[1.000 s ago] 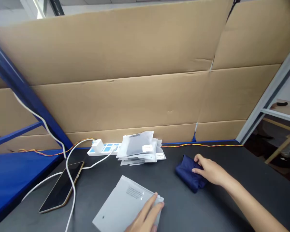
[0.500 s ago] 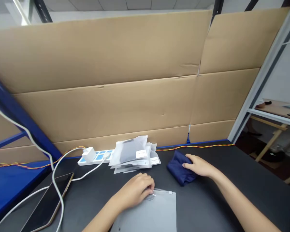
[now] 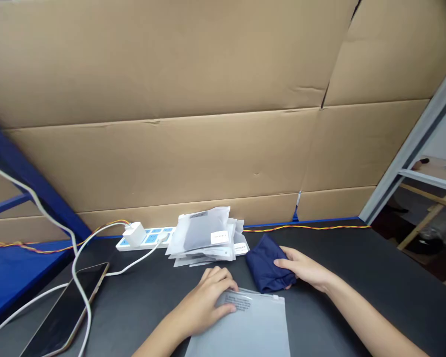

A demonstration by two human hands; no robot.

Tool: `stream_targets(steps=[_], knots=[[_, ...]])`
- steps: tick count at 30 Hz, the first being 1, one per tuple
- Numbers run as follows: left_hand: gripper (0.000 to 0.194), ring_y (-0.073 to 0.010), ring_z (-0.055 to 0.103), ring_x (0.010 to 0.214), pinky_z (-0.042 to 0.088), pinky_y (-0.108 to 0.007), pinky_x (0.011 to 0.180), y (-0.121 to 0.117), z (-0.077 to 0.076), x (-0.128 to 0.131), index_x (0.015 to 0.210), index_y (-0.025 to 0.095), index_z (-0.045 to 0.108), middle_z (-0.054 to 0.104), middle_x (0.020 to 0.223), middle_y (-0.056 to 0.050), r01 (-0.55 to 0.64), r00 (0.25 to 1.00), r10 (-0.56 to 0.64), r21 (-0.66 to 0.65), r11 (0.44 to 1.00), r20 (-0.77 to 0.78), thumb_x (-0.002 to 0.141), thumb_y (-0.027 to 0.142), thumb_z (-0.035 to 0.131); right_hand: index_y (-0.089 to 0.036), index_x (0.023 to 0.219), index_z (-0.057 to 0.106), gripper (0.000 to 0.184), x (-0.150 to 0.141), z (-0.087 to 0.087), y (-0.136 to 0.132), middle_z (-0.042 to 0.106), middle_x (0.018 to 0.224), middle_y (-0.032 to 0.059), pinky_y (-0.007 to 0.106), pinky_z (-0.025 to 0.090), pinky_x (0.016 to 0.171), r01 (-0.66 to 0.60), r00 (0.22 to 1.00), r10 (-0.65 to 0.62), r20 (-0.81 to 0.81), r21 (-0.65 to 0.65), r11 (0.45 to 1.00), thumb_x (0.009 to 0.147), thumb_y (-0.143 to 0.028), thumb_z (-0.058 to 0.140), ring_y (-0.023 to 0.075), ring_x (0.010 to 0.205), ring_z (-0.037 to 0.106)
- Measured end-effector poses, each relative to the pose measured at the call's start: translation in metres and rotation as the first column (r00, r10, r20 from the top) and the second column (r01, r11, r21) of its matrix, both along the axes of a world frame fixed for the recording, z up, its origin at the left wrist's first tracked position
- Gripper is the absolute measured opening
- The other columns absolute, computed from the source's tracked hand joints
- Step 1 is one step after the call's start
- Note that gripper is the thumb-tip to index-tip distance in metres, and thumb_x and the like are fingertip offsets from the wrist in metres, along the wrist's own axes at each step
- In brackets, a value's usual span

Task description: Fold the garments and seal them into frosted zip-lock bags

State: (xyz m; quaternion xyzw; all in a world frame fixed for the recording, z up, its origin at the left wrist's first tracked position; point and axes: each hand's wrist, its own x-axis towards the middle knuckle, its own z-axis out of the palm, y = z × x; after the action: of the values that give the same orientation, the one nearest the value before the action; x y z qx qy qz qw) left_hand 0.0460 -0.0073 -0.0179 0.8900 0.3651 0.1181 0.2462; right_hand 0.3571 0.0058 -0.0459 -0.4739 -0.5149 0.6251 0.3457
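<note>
My right hand (image 3: pixel 301 267) grips a folded navy-blue cloth garment (image 3: pixel 265 267) by its right side, thumb on top and fingertips showing beneath. Its lower edge comes up to the mouth of a frosted zip bag (image 3: pixel 252 329) with a white slider and small printed text. My left hand (image 3: pixel 211 300) holds that bag at its upper left corner, the thumb lying on the front near the print. The other fingers curl over the top edge, their tips partly hidden.
Behind the hands lies a pile of frosted bags (image 3: pixel 202 238) with white labels. A white power strip (image 3: pixel 148 239) with a plugged-in charger sits beside it. A phone (image 3: pixel 67 312) and white cables (image 3: pixel 80 282) lie at left. A cardboard wall (image 3: pixel 193 163) closes off the back.
My right hand has brought the garment left and tilted it up, nearer the bag. The left thumb has moved apart from the fingers, uncovering the print. The camera view has tipped down.
</note>
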Motion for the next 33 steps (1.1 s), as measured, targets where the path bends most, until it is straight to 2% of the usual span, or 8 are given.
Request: stream_targets(steps=[3, 5, 7, 11, 16, 23, 28, 33], knots=[[0.011, -0.0200, 0.055, 0.094, 0.041, -0.034, 0.092, 0.000, 0.002, 0.002, 0.095, 0.024, 0.061, 0.063, 0.096, 0.000, 0.018, 1.000, -0.019, 0.059, 0.998, 0.012, 0.095, 0.017, 0.053, -0.023, 0.124, 0.060, 0.042, -0.003, 0.000, 0.000, 0.073, 0.098, 0.0026, 0.033, 0.059, 0.074, 0.045, 0.998, -0.045, -0.052, 0.015, 0.999, 0.085, -0.036, 0.070, 0.0201, 0.087, 0.071], [0.017, -0.0193, 0.055, 0.093, 0.041, -0.034, 0.093, -0.003, 0.004, 0.003, 0.093, 0.024, 0.059, 0.064, 0.093, 0.000, 0.020, 0.999, -0.021, 0.075, 0.997, 0.023, 0.098, 0.014, 0.046, -0.025, 0.126, 0.059, 0.045, -0.009, 0.002, -0.002, 0.071, 0.115, 0.0040, 0.034, 0.052, 0.096, 0.090, 0.991, -0.084, -0.101, 0.055, 0.994, 0.084, -0.033, 0.072, 0.0211, 0.110, 0.066], [0.019, -0.0206, 0.054, 0.100, 0.040, -0.036, 0.097, -0.005, 0.007, 0.003, 0.098, 0.025, 0.059, 0.066, 0.098, 0.000, 0.012, 0.999, -0.015, 0.060, 0.998, 0.038, 0.098, 0.014, 0.043, -0.025, 0.126, 0.058, 0.046, -0.018, 0.003, -0.005, 0.068, 0.125, 0.0050, 0.036, 0.046, 0.105, 0.103, 0.982, -0.089, -0.165, 0.072, 0.992, 0.083, -0.032, 0.073, 0.0220, 0.120, 0.061], [0.020, -0.0195, 0.056, 0.105, 0.030, -0.043, 0.111, -0.007, 0.009, 0.004, 0.102, 0.026, 0.056, 0.067, 0.103, 0.001, 0.035, 0.999, -0.036, 0.050, 0.998, 0.032, 0.099, 0.014, 0.041, -0.026, 0.127, 0.056, 0.046, -0.035, 0.004, -0.014, 0.069, 0.123, 0.0062, 0.040, 0.047, 0.105, 0.061, 0.963, -0.046, -0.266, 0.049, 0.997, 0.084, -0.032, 0.073, 0.0242, 0.119, 0.062], [0.018, -0.0167, 0.059, 0.094, 0.027, -0.045, 0.113, -0.006, 0.003, 0.006, 0.095, 0.024, 0.055, 0.065, 0.097, 0.002, 0.034, 0.999, -0.037, 0.122, 0.992, 0.026, 0.096, 0.011, 0.043, -0.026, 0.132, 0.054, 0.053, -0.035, 0.005, -0.018, 0.067, 0.129, 0.0060, 0.040, 0.046, 0.105, 0.001, 0.969, 0.003, -0.246, 0.017, 1.000, 0.082, -0.030, 0.073, 0.0249, 0.123, 0.060], [0.010, -0.0165, 0.057, 0.093, 0.021, -0.046, 0.115, -0.006, 0.003, 0.004, 0.094, 0.024, 0.054, 0.061, 0.095, 0.002, 0.033, 0.999, -0.036, 0.102, 0.994, 0.031, 0.095, 0.014, 0.050, -0.023, 0.136, 0.054, 0.067, -0.018, 0.010, -0.016, 0.064, 0.135, 0.0063, 0.042, 0.041, 0.110, -0.295, 0.938, 0.301, -0.170, 0.058, 0.954, 0.075, -0.027, 0.080, 0.0268, 0.127, 0.056], [0.005, -0.0195, 0.054, 0.096, 0.022, -0.048, 0.114, -0.005, 0.000, 0.001, 0.096, 0.025, 0.055, 0.059, 0.095, 0.001, 0.037, 0.999, -0.040, 0.092, 0.995, 0.032, 0.096, 0.021, 0.052, -0.028, 0.140, 0.051, 0.067, -0.032, 0.004, -0.019, 0.060, 0.139, 0.0055, 0.041, 0.037, 0.112, -0.143, 0.947, 0.160, -0.280, 0.079, 0.987, 0.079, -0.027, 0.078, 0.0246, 0.127, 0.055], [0.016, -0.0240, 0.047, 0.104, 0.033, -0.043, 0.103, -0.001, -0.012, 0.001, 0.091, 0.023, 0.057, 0.060, 0.097, -0.001, -0.085, 0.989, 0.080, 0.036, 0.996, 0.122, 0.089, 0.033, 0.069, -0.024, 0.132, 0.060, 0.058, -0.027, 0.011, -0.022, 0.070, 0.122, 0.0042, 0.039, 0.048, 0.097, -0.419, 0.896, 0.411, -0.168, -0.016, 0.908, 0.077, -0.024, 0.078, 0.0262, 0.111, 0.064]])
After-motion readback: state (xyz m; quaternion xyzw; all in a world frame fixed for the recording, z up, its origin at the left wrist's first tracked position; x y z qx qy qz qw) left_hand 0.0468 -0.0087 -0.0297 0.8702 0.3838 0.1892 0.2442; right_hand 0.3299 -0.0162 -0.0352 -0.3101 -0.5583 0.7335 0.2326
